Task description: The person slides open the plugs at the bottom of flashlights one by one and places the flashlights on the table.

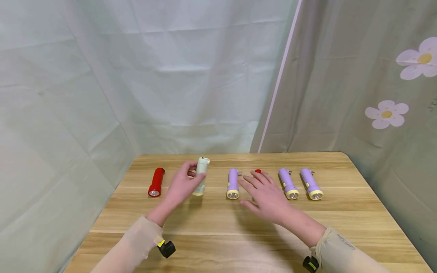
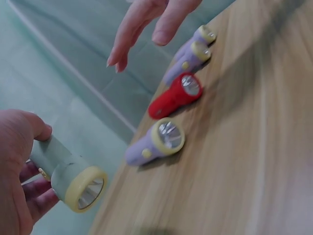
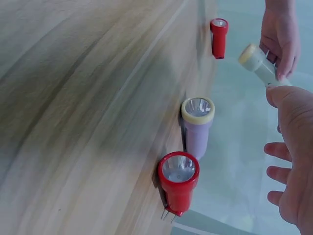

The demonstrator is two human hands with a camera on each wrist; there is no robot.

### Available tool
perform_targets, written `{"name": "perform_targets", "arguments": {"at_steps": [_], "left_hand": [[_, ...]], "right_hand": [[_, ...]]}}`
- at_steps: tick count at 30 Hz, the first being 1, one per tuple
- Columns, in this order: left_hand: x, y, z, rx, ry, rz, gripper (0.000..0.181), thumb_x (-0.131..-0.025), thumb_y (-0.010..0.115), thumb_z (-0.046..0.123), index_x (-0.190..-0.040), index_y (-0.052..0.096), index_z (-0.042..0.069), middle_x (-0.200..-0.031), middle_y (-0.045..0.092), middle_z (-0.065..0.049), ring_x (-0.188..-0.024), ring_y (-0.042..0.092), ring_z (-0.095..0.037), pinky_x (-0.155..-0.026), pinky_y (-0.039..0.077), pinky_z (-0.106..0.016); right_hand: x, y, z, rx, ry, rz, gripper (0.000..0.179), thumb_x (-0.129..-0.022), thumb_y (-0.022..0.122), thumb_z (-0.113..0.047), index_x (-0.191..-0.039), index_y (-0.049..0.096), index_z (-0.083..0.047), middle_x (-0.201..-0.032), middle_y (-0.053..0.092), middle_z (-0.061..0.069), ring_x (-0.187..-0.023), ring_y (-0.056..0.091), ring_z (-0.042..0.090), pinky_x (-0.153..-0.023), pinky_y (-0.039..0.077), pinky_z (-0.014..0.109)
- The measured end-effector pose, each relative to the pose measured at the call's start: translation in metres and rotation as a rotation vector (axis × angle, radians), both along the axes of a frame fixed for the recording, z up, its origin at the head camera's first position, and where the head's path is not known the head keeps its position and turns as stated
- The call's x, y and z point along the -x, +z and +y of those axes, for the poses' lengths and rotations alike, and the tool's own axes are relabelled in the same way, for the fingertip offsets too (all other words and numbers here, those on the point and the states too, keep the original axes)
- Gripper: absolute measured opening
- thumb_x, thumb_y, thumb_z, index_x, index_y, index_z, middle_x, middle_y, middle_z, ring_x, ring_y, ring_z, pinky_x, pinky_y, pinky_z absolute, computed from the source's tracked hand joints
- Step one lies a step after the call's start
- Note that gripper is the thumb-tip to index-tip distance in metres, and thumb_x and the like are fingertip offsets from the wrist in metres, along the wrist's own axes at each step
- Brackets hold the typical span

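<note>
My left hand (image 1: 184,181) grips a pale green flashlight (image 1: 202,167) with a yellow head ring, its thumb on one side and fingers round the other. In the left wrist view that flashlight (image 2: 58,159) hangs above the table, lens tilted downward. My right hand (image 1: 268,197) hovers with spread fingers and holds nothing. Beneath it lies a red flashlight (image 1: 258,171), mostly hidden in the head view but plain in the right wrist view, where metal prongs show at its tail. Just left of that hand is a purple flashlight (image 1: 233,182) with a yellow ring.
Another red flashlight (image 1: 157,182) lies at the left of the wooden table (image 1: 218,231). Two more purple flashlights, one nearer (image 1: 288,184) and one farther right (image 1: 311,184), lie beyond my right hand. A pale curtain (image 1: 198,87) hangs behind the table.
</note>
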State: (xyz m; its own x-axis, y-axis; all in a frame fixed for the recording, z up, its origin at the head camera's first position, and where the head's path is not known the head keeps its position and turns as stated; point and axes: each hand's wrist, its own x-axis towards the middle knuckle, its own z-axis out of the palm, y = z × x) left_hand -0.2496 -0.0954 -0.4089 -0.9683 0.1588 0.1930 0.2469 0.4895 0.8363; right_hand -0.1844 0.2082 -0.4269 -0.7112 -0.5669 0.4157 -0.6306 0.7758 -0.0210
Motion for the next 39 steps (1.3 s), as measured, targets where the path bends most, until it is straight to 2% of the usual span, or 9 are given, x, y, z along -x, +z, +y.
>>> {"name": "perform_targets", "arguments": {"at_steps": [7, 12, 15, 19, 24, 31, 39], "left_hand": [[-0.016, -0.001, 0.018, -0.033, -0.023, 0.054, 0.049, -0.091, 0.079, 0.021, -0.133, 0.057, 0.007, -0.118, 0.065, -0.006, -0.102, 0.062, -0.023, -0.089, 0.055, -0.041], [-0.026, -0.004, 0.028, -0.063, -0.064, 0.131, 0.048, -0.090, 0.081, 0.017, -0.131, 0.058, 0.007, -0.117, 0.065, -0.003, -0.100, 0.061, -0.021, -0.089, 0.055, -0.040], [-0.031, -0.007, 0.034, -0.048, -0.089, 0.180, 0.048, -0.090, 0.081, 0.018, -0.131, 0.058, 0.008, -0.116, 0.065, 0.000, -0.100, 0.061, -0.018, -0.088, 0.055, -0.040], [-0.036, -0.011, 0.039, -0.016, -0.112, 0.211, 0.048, -0.089, 0.082, 0.017, -0.131, 0.059, 0.010, -0.115, 0.065, 0.002, -0.100, 0.061, -0.017, -0.087, 0.055, -0.043], [-0.038, -0.014, 0.044, 0.018, -0.113, 0.219, 0.049, -0.088, 0.083, 0.018, -0.130, 0.060, 0.011, -0.114, 0.065, 0.001, -0.100, 0.061, -0.016, -0.084, 0.054, -0.044], [-0.036, -0.014, 0.051, 0.072, -0.141, 0.243, 0.066, -0.090, 0.081, 0.018, -0.147, 0.052, 0.005, -0.118, 0.063, -0.002, -0.104, 0.061, -0.015, -0.089, 0.055, -0.035], [-0.034, -0.012, 0.054, 0.042, -0.163, 0.209, 0.045, -0.090, 0.082, 0.020, -0.132, 0.066, 0.012, -0.121, 0.061, 0.001, -0.103, 0.061, -0.015, -0.090, 0.055, -0.038]], "right_hand": [[-0.008, -0.003, 0.013, -0.012, -0.016, 0.013, 0.064, -0.098, 0.064, -0.048, -0.151, 0.051, -0.014, -0.146, 0.056, 0.010, -0.142, 0.042, 0.033, -0.120, 0.023, 0.053], [-0.013, -0.006, 0.018, 0.002, -0.031, 0.013, 0.064, -0.097, 0.067, -0.046, -0.149, 0.054, -0.013, -0.146, 0.057, 0.010, -0.142, 0.042, 0.032, -0.122, 0.018, 0.052], [-0.017, -0.008, 0.021, 0.015, -0.038, 0.010, 0.064, -0.095, 0.069, -0.046, -0.149, 0.055, -0.014, -0.145, 0.057, 0.010, -0.142, 0.042, 0.033, -0.122, 0.017, 0.053], [-0.020, -0.011, 0.024, 0.025, -0.037, 0.012, 0.063, -0.095, 0.069, -0.046, -0.148, 0.055, -0.014, -0.145, 0.058, 0.009, -0.141, 0.043, 0.036, -0.121, 0.019, 0.055], [-0.021, -0.014, 0.026, 0.036, -0.046, -0.006, 0.063, -0.096, 0.067, -0.046, -0.149, 0.054, -0.015, -0.147, 0.056, 0.008, -0.143, 0.040, 0.036, -0.120, 0.020, 0.056], [-0.021, -0.016, 0.028, 0.045, -0.068, -0.027, 0.063, -0.097, 0.066, -0.049, -0.150, 0.054, -0.016, -0.147, 0.056, 0.007, -0.143, 0.040, 0.035, -0.119, 0.023, 0.057], [-0.019, -0.016, 0.026, 0.066, -0.075, -0.030, 0.064, -0.097, 0.066, -0.050, -0.150, 0.054, -0.016, -0.147, 0.056, 0.006, -0.142, 0.041, 0.036, -0.121, 0.020, 0.056]]}}
